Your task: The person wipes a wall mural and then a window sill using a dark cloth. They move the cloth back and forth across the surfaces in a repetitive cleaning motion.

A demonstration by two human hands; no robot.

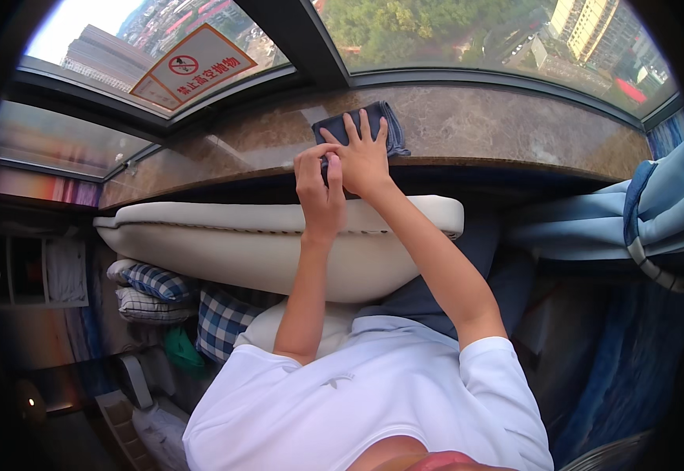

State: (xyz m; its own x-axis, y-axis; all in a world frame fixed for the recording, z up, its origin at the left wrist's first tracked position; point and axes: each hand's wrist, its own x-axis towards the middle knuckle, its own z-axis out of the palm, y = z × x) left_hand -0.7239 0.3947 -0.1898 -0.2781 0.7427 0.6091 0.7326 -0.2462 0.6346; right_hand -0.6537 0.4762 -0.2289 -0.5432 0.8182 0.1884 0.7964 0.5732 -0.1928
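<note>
A folded dark blue cloth (390,129) lies on the brown marble windowsill (471,120). My right hand (362,156) rests flat on it, fingers spread and pointing to the window. Just left of it, my left hand (321,188) is raised with bent fingers, its fingertips at the side of my right hand near the thumb and wrist. Whether it pinches a bit of the cloth is hidden. Both forearms reach over the back of a cream sofa (230,253).
Window panes with a dark frame (324,47) rise behind the sill; one bears a warning sticker (193,68). A tied light blue curtain (595,226) hangs at the right. Checked cushions (224,321) lie at the lower left, near a green cloth or bag (183,348).
</note>
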